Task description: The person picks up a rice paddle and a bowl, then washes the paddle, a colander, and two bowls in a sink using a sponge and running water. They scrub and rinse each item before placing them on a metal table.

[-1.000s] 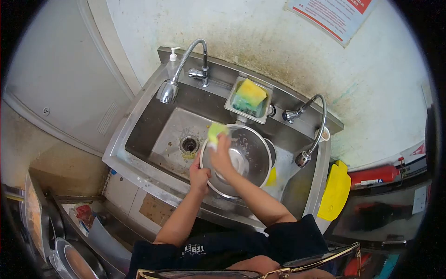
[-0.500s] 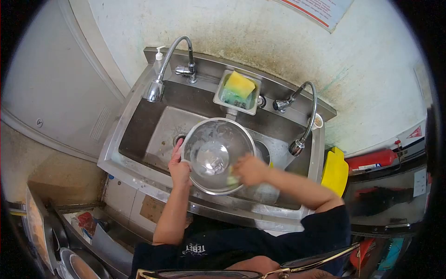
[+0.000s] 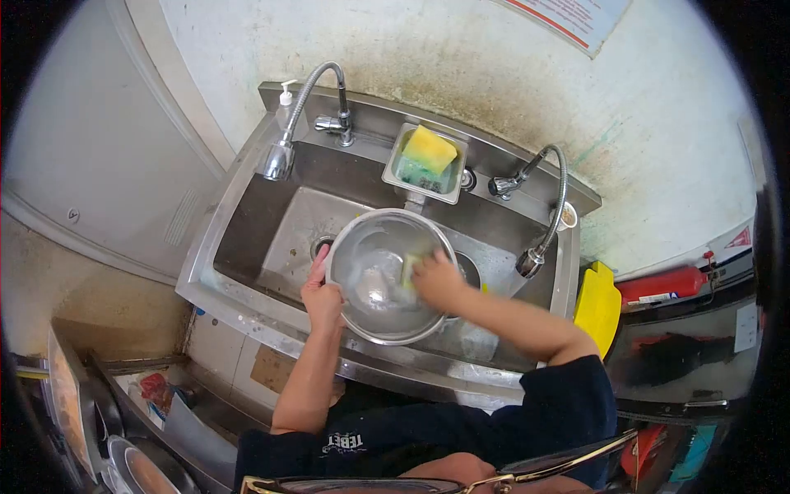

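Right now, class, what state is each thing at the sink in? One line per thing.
Round silver metal bowl: open side facing the camera
Bare left hand: gripping the bowl's rim
Bare right hand: reaching into the bowl
Small light-green sponge: held in the right hand
Square metal container: holding a yellow-and-green rectangular sponge
Leftmost chrome spray head: no water visible
Rightmost chrome spray head: no water visible
Clear bottle, white pump: upright
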The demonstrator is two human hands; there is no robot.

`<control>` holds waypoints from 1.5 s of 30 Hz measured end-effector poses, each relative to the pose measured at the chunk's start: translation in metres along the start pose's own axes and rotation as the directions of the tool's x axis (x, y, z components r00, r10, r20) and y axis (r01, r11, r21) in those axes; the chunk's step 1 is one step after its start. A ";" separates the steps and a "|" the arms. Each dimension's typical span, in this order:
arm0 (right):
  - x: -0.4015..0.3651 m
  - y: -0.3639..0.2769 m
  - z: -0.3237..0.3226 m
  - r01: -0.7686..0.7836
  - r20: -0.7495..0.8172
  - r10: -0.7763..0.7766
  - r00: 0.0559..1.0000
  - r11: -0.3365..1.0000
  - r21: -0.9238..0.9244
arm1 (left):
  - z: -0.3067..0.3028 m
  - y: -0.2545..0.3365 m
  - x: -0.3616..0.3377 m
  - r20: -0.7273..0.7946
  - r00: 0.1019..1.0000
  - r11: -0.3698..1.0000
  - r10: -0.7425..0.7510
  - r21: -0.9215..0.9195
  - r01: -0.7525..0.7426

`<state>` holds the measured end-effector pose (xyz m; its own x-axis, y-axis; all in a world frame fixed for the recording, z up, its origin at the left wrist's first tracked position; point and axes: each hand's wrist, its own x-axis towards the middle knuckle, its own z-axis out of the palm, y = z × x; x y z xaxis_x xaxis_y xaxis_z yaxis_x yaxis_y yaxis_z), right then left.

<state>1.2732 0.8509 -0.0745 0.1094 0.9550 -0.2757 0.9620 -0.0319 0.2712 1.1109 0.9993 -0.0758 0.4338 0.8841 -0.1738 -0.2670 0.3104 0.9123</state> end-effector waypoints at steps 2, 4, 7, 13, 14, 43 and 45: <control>-0.009 -0.035 -0.005 -0.126 0.130 0.089 0.988 0.941 0.313 | 0.007 -0.002 -0.004 0.012 1.000 1.000 -0.015 -0.016 0.015; 0.011 -0.067 -0.003 -0.301 0.342 0.082 0.936 0.690 0.658 | 0.006 -0.009 -0.008 0.027 0.999 0.999 -0.040 -0.026 0.041; 0.056 -0.097 0.003 -0.167 0.013 0.332 0.943 0.438 0.883 | 0.010 -0.028 -0.005 -0.035 0.990 0.981 -0.137 -0.145 0.130; 0.007 -0.085 -0.023 0.078 -0.155 0.144 0.977 0.435 0.897 | -0.001 -0.027 0.011 -0.061 0.995 0.990 -0.083 -0.123 0.075; -0.013 -0.070 -0.029 0.103 -0.194 0.080 0.978 0.623 0.775 | -0.004 -0.020 0.012 -0.059 0.995 0.989 -0.083 -0.124 0.075; 0.075 -0.090 0.013 0.131 0.073 0.449 0.891 -0.407 0.904 | 0.036 -0.020 -0.012 0.113 0.993 0.999 0.044 -0.034 -0.040; 0.058 -0.093 0.064 0.188 -0.225 0.183 0.957 0.198 0.962 | 0.018 -0.015 0.003 0.021 0.998 0.977 -0.058 -0.206 0.061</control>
<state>1.2060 0.8899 -0.1750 0.2248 0.9744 -0.0065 0.4520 -0.1102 -0.8852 1.1314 0.9910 -0.0831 0.4663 0.8572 -0.2187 -0.4116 0.4290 0.8041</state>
